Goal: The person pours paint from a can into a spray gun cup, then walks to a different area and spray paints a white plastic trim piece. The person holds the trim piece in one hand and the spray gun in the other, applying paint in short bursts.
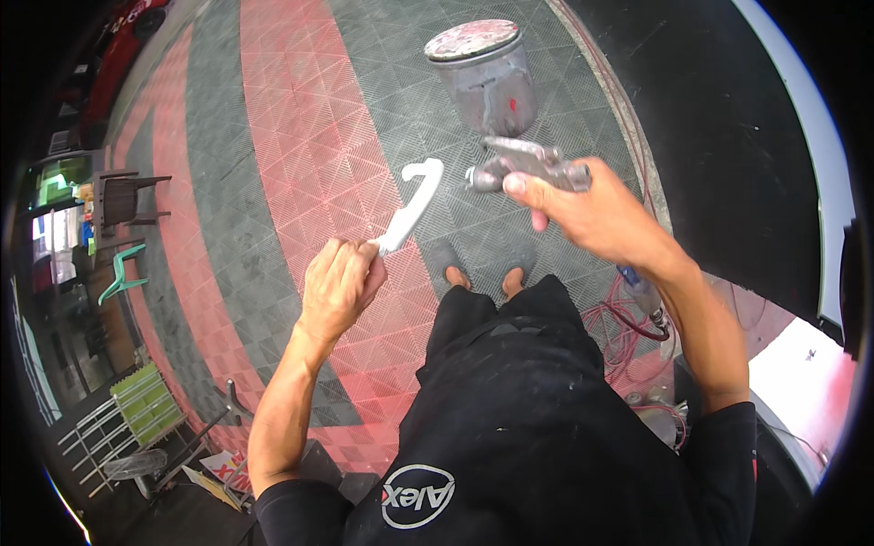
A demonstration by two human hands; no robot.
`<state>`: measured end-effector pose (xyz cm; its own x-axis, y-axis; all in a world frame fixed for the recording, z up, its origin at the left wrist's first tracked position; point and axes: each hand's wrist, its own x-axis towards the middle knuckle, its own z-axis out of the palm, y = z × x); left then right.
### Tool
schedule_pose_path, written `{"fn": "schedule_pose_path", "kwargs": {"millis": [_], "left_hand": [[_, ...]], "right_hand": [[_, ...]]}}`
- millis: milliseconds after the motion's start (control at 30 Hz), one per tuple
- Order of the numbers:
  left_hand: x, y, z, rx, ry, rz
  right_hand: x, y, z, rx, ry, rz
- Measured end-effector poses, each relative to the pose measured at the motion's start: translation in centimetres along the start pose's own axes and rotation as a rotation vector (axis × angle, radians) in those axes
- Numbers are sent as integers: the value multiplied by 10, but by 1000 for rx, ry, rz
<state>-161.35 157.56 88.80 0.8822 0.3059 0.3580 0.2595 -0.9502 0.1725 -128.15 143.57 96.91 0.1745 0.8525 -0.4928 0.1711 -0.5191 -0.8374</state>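
My left hand is closed on the lower end of a slim white piece, shaped like a handle with a hooked upper end. That piece points up and to the right, held above the floor. To its right, my right hand grips a paint spray gun, its nozzle end toward the white piece. A grey, paint-stained cup with a blotchy lid sits on top of the gun. A small gap separates the gun from the white piece. The gun's handle and trigger are mostly hidden by my fingers.
Red and grey grid tiles cover the floor. Reddish hoses lie coiled beside my legs on the right, near a black panel. At the left stand a brown chair, a green stool and a metal rack.
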Motion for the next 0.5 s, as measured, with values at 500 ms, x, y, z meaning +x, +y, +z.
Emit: {"fn": "schedule_pose_path", "kwargs": {"millis": [500], "left_hand": [[24,16,60,5,-23,-170]], "right_hand": [[-14,-8,49,45,-19,74]]}}
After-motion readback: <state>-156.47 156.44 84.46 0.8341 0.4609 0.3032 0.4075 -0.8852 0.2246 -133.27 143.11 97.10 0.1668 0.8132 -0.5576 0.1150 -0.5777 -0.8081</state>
